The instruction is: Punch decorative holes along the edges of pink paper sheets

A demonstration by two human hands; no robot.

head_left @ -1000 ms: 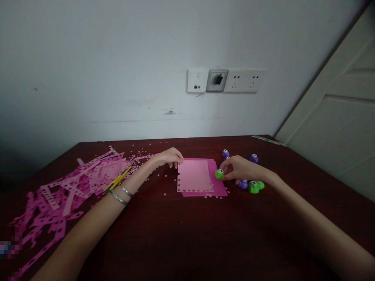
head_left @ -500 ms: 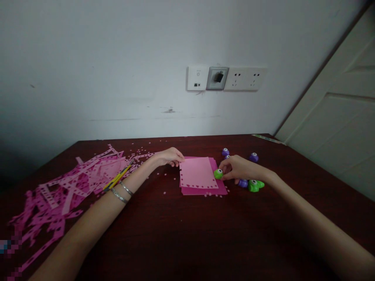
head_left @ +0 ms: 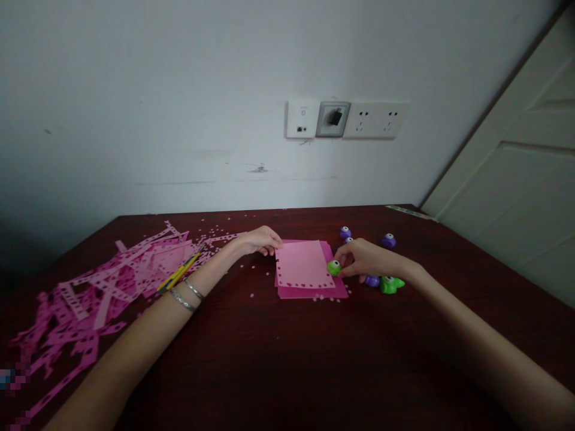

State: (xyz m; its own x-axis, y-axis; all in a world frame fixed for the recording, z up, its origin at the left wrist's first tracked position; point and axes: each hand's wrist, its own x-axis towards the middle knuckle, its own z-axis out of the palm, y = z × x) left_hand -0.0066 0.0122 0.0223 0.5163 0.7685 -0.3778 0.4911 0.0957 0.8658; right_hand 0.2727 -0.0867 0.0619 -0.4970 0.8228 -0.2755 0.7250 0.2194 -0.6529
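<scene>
My left hand (head_left: 263, 240) pinches the upper left corner of a light pink paper sheet (head_left: 302, 262), its thumb and fingers closed on it. Small punched shapes run along the sheet's left and bottom edges. Darker pink paper (head_left: 296, 293) lies beneath it and shows at the right and bottom. At the sheet's right edge, my right hand (head_left: 366, 257) grips a green craft punch (head_left: 333, 267) with an eye-like top. Whether the paper sits inside its slot, I cannot tell. Beside that hand are another green punch (head_left: 389, 284) and a purple punch (head_left: 371, 281), partly covered.
Further purple punches (head_left: 389, 240) stand behind my right hand. To the left lies a heap of punched pink paper strips (head_left: 108, 287), with a yellow pencil-like tool (head_left: 179, 272) on it. Tiny pink cut-outs are scattered about. A wall with sockets (head_left: 376, 120) bounds the dark table (head_left: 278, 365).
</scene>
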